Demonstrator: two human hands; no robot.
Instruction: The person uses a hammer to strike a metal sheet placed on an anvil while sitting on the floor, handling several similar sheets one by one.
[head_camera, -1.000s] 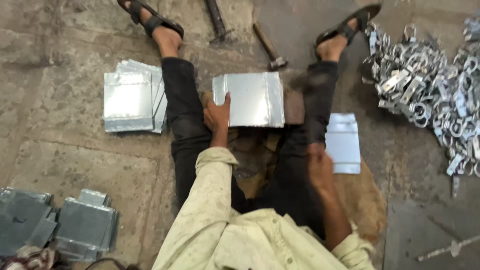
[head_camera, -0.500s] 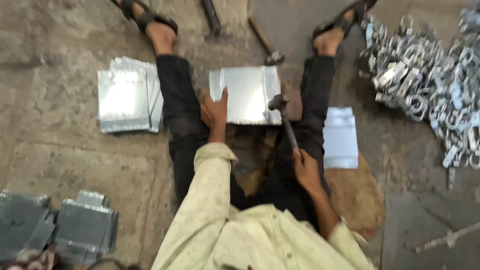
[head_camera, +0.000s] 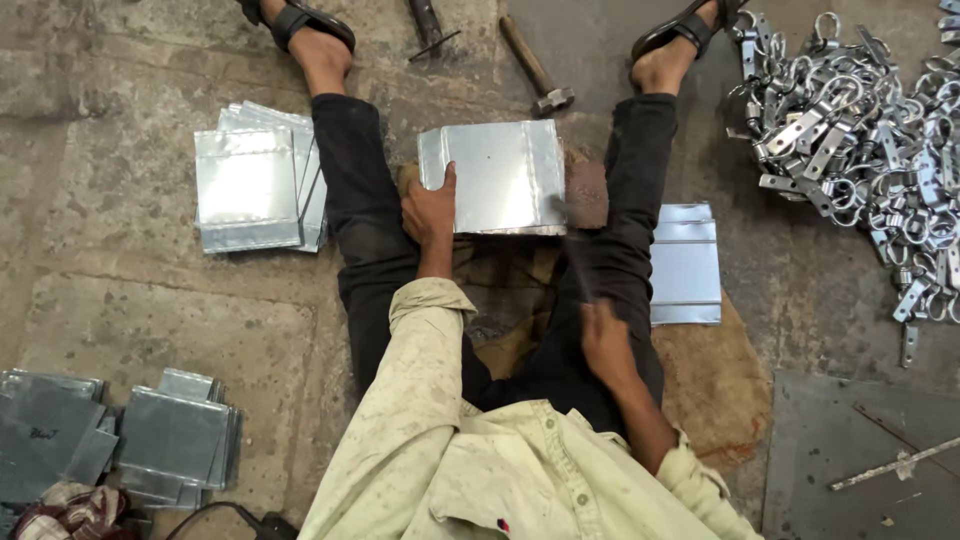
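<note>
I sit on the floor with my legs spread. A shiny folded metal sheet (head_camera: 495, 175) lies between my legs on a block. My left hand (head_camera: 430, 212) grips the sheet's near left edge. My right hand (head_camera: 603, 338) is shut on a hammer (head_camera: 572, 245), which is blurred by motion; its head is at the sheet's near right edge.
A stack of metal sheets (head_camera: 250, 188) lies left of my left leg, one ribbed sheet (head_camera: 686, 265) right of my right leg. A second hammer (head_camera: 532, 65) rests beyond the sheet. A heap of metal clamps (head_camera: 860, 130) fills the right; folded boxes (head_camera: 170, 440) sit bottom left.
My right hand took up a hammer and swung it down onto the sheet's right edge. The left hand stays on the sheet.
</note>
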